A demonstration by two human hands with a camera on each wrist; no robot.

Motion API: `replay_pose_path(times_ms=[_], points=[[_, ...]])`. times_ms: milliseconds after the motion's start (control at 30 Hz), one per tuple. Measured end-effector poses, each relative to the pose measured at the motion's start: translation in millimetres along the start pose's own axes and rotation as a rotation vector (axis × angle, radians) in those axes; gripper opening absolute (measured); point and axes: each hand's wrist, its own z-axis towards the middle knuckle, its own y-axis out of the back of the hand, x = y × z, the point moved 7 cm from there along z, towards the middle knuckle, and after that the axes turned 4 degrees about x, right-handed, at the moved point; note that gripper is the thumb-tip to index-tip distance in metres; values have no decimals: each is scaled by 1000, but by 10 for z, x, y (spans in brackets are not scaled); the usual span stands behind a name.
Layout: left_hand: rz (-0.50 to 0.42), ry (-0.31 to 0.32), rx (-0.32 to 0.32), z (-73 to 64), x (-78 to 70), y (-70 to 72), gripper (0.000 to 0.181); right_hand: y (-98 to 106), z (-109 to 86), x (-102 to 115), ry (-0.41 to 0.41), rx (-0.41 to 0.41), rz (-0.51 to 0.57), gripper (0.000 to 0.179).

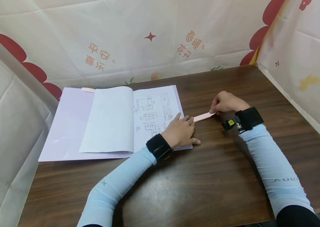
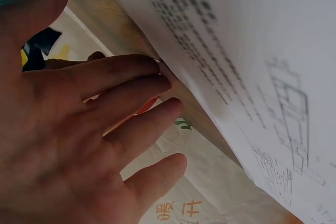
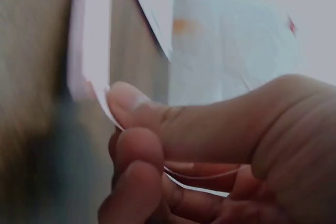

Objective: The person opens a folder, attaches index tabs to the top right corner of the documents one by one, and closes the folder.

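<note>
A pale lilac folder [image 1: 72,123] lies open on the table, with a blank white page turned left and a sheet of line drawings [image 1: 154,97] on the right. My left hand [image 1: 179,131] rests at the folder's right edge, its fingers spread and nearly straight, as the left wrist view also shows. The fingertips reach the near end of a thin pale pink strip [image 1: 203,117]. My right hand [image 1: 228,102] pinches the strip's other end between thumb and fingers. In the right wrist view a thin white curl of the strip [image 3: 202,189] passes among the fingers.
The brown wooden table [image 1: 205,183] extends around the folder. A small pink tab [image 1: 88,90] sits at the folder's top edge. Printed cloth [image 1: 160,41] hangs behind the table and along both sides.
</note>
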Motion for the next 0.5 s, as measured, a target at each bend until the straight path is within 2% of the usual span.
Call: replay_pose_path(times_ms=[133, 233, 333, 500], points=[[-3, -1, 3, 2, -1, 3, 86, 205, -91, -169, 24, -31, 56, 19], [-2, 2, -5, -4, 5, 3, 84, 276, -121, -204, 66, -54, 103, 20], [-6, 0, -15, 0, 4, -6, 80, 302, -111, -119, 139, -98, 141, 19], [-17, -11, -11, 21, -10, -27, 78, 326, -128, 167, 273, -214, 213, 20]])
